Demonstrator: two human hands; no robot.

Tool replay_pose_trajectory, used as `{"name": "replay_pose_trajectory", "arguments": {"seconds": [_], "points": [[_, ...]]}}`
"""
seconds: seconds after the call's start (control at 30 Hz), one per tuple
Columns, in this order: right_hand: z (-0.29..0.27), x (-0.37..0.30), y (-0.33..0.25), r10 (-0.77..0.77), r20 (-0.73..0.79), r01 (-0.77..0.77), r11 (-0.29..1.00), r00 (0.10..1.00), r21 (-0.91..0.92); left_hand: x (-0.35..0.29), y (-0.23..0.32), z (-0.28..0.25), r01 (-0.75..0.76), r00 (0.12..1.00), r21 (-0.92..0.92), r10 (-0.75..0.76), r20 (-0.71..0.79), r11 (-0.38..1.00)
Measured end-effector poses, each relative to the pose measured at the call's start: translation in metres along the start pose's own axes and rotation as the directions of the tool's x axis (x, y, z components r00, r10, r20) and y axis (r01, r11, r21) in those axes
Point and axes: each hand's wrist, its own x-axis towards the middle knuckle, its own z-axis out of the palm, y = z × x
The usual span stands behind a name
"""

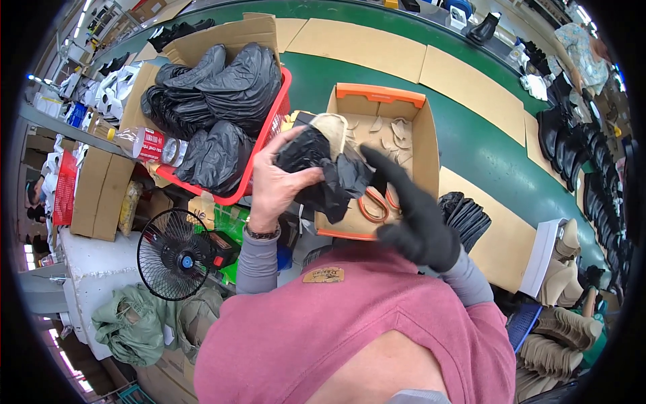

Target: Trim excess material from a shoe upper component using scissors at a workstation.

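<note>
My bare left hand grips a piece wrapped in black plastic film, with a beige edge showing at its top. It looks like a shoe upper, though the film hides most of its shape. Just right of it is my right hand in a black glove, slightly blurred, its fingers spread apart. Loose black film hangs between the two hands. Below them stands a cardboard box with orange rims. Beige cut scraps and a pair of orange-handled scissors lie in it, the scissors' blades hidden.
At left a red basket holds a carton of black film-wrapped pieces. A plastic bottle and a black fan are beside it. Stacked black pieces lie right of the box. A green table carries cardboard sheets.
</note>
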Motion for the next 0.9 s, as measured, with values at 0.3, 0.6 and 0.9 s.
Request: {"name": "replay_pose_trajectory", "arguments": {"seconds": [0.3, 0.6, 0.9], "points": [[0.015, -0.004, 0.124, 0.571, 0.028, -0.29, 0.458, 0.82, -0.84, -0.001, 0.021, -0.002, -0.036, 0.999, 0.089, 0.037, -0.019, 0.995], [-0.017, 0.005, 0.117, 0.625, -0.099, -0.585, 0.648, 0.774, -0.488, -0.009, 0.018, -0.016, -0.065, 0.994, 0.228, 0.043, 0.096, 0.972], [-0.068, -0.037, 0.022, 0.591, 0.18, -0.582, 0.609, 0.786, 0.539, -0.005, 0.044, -0.018, -0.238, 0.97, 0.399, 0.199, 0.137, 0.885]]}}
